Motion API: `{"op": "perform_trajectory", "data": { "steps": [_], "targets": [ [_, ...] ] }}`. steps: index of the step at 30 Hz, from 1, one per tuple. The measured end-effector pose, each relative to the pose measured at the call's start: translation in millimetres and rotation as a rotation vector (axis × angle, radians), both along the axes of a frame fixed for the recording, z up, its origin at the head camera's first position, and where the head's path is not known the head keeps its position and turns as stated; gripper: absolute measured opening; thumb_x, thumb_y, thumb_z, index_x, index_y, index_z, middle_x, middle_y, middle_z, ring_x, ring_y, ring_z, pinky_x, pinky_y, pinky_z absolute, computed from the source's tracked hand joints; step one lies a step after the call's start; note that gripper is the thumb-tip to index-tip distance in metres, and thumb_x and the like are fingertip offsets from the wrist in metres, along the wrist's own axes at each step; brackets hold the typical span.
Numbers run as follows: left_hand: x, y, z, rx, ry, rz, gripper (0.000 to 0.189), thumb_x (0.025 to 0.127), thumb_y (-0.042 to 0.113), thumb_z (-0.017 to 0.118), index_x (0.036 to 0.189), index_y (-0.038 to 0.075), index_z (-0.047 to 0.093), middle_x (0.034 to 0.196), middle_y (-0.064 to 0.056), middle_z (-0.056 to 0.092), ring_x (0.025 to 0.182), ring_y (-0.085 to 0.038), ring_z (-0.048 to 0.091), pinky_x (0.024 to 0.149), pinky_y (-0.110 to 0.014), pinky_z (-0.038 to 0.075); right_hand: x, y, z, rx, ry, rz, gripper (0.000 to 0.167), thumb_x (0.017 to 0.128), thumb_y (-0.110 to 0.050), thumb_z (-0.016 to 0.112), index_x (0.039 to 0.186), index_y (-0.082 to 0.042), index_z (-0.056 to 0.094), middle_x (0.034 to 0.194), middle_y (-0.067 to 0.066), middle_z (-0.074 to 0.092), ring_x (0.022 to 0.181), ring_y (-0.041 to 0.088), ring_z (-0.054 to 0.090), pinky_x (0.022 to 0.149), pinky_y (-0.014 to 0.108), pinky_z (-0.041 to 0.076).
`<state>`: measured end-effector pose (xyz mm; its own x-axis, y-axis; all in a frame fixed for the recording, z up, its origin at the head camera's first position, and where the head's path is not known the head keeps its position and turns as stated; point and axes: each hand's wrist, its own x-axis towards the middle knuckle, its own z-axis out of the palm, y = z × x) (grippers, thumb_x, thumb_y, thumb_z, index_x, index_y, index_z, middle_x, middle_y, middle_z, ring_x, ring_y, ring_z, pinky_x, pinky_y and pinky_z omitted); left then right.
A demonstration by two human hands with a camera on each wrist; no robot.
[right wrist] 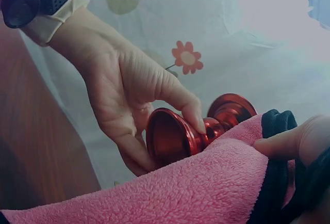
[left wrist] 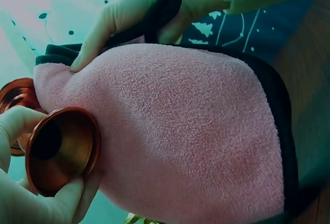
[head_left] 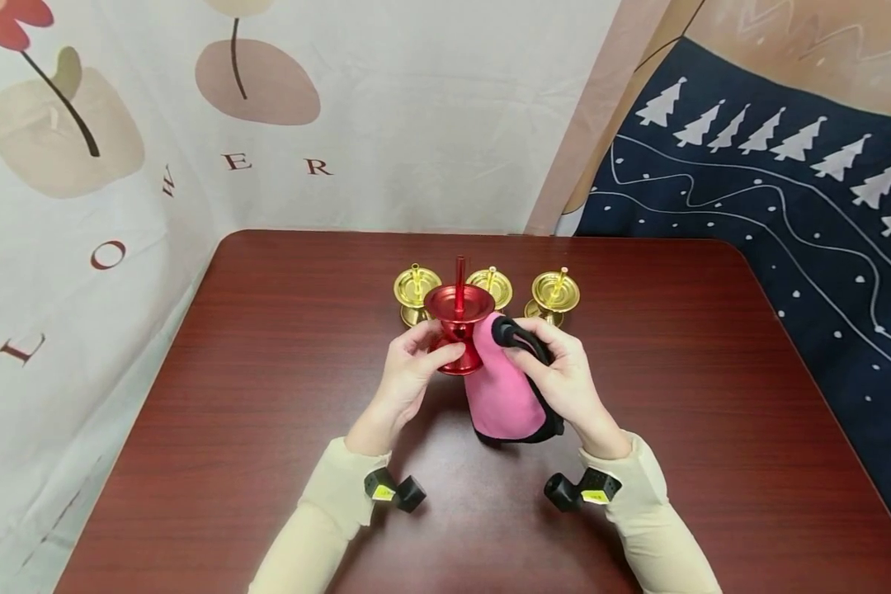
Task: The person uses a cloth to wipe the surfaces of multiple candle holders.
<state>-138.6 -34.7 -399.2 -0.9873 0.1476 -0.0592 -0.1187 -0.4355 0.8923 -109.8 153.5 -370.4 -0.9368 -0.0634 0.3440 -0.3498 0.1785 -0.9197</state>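
Observation:
A shiny red metal candlestick with a thin upright stem is held in my left hand. The thumb and fingers grip its narrow middle and flared base, whose hollow underside shows in the left wrist view. My right hand pinches a pink fluffy cloth with black edging, thumb on its near face. Its upper part lies against the candlestick's right side, as the right wrist view also shows near the red waist. The cloth's lower part hangs down above the table.
Three gold candlesticks stand in a row behind the hands: a left one, a middle one partly hidden by the red one, and a right one. They stand on a dark red-brown table. Printed cloths hang behind it.

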Motion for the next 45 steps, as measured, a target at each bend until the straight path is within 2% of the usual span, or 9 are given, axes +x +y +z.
{"op": "perform_trajectory", "data": {
  "steps": [2, 5, 10, 14, 19, 25, 29, 36, 45],
  "targets": [
    [-0.4, -1.9, -2.2, -0.032, 0.019, 0.010, 0.036, 0.074, -0.016, 0.061, 0.083, 0.018, 0.070, 0.084, 0.003, 0.065, 0.081, -0.011, 0.058, 0.074, -0.022, 0.049, 0.0, -0.4, 0.2, 0.031, -0.002, 0.012, 0.022, 0.080, 0.011, 0.063, 0.101, 0.006, 0.064, 0.094, 0.006, 0.066, 0.084, 0.009, 0.059, 0.076, 0.019, 0.049],
    [-0.4, -5.2, -4.5, -0.047, 0.035, 0.008, 0.037, 0.073, -0.018, 0.062, 0.091, 0.012, 0.071, 0.087, 0.003, 0.066, 0.085, -0.012, 0.059, 0.076, -0.023, 0.049, 0.3, -0.4, 1.0, 0.076, -0.004, 0.018, 0.022, 0.080, 0.009, 0.063, 0.102, 0.003, 0.065, 0.096, 0.013, 0.065, 0.085, 0.010, 0.060, 0.076, 0.020, 0.049],
    [-0.5, -13.8, -7.2, -0.103, 0.071, 0.020, 0.044, 0.071, -0.020, 0.063, 0.113, -0.010, 0.059, 0.095, 0.005, 0.067, 0.093, -0.013, 0.061, 0.082, -0.027, 0.050, 2.1, 3.6, 3.6, 0.194, 0.036, 0.016, 0.023, 0.082, 0.006, 0.063, 0.103, -0.003, 0.063, 0.094, 0.010, 0.065, 0.082, 0.010, 0.058, 0.075, 0.019, 0.047],
    [-3.9, -26.7, -8.8, -0.188, 0.101, 0.099, 0.046, 0.070, -0.017, 0.069, 0.114, -0.011, 0.058, 0.097, 0.007, 0.067, 0.095, -0.011, 0.062, 0.086, -0.027, 0.048, 4.8, 14.9, 3.6, 0.239, 0.058, -0.010, 0.023, 0.083, 0.007, 0.061, 0.104, -0.002, 0.059, 0.085, 0.007, 0.062, 0.076, 0.010, 0.054, 0.069, 0.019, 0.043],
    [-12.0, -48.7, -14.2, -0.277, 0.140, 0.227, 0.043, 0.067, -0.015, 0.073, 0.107, -0.004, 0.065, 0.091, 0.011, 0.068, 0.088, -0.010, 0.063, 0.080, -0.024, 0.049, 8.9, 37.1, 3.2, 0.113, -0.041, 0.017, 0.021, 0.085, 0.011, 0.056, 0.104, 0.003, 0.053, 0.082, 0.004, 0.053, 0.073, 0.009, 0.049, 0.064, 0.020, 0.041],
    [-25.5, -74.8, -28.7, -0.412, 0.150, 0.385, 0.037, 0.066, -0.012, 0.075, 0.102, -0.006, 0.065, 0.083, 0.015, 0.065, 0.075, -0.008, 0.059, 0.069, -0.017, 0.049, 14.6, 70.8, 6.7, -0.047, -0.204, 0.028, 0.023, 0.090, 0.004, 0.052, 0.104, -0.014, 0.054, 0.078, -0.002, 0.049, 0.068, 0.008, 0.053, 0.054, 0.022, 0.046],
    [-36.6, -90.4, -39.7, -0.517, 0.127, 0.449, 0.040, 0.067, -0.007, 0.077, 0.105, -0.007, 0.064, 0.083, 0.014, 0.063, 0.076, -0.011, 0.057, 0.068, -0.016, 0.046, 17.7, 92.9, 6.2, -0.134, -0.227, 0.047, 0.026, 0.091, 0.006, 0.050, 0.103, -0.016, 0.055, 0.074, -0.002, 0.050, 0.066, 0.007, 0.054, 0.054, 0.022, 0.047],
    [-57.0, -110.0, -55.4, -0.703, 0.070, 0.475, 0.043, 0.070, 0.000, 0.077, 0.111, -0.002, 0.065, 0.103, -0.013, 0.065, 0.089, -0.019, 0.054, 0.074, -0.020, 0.043, 24.7, 119.4, 6.7, -0.214, -0.207, 0.094, 0.029, 0.091, 0.009, 0.046, 0.108, -0.012, 0.057, 0.084, -0.001, 0.060, 0.071, 0.008, 0.058, 0.059, 0.022, 0.050],
    [-74.9, -119.8, -66.4, -0.845, -0.009, 0.478, 0.045, 0.072, 0.005, 0.076, 0.114, -0.001, 0.063, 0.114, -0.018, 0.063, 0.108, -0.028, 0.052, 0.095, -0.040, 0.039, 29.4, 136.8, 4.4, -0.220, -0.219, 0.054, 0.031, 0.092, 0.009, 0.044, 0.109, -0.012, 0.059, 0.088, -0.002, 0.063, 0.075, 0.008, 0.058, 0.063, 0.021, 0.049]
  ]
}}
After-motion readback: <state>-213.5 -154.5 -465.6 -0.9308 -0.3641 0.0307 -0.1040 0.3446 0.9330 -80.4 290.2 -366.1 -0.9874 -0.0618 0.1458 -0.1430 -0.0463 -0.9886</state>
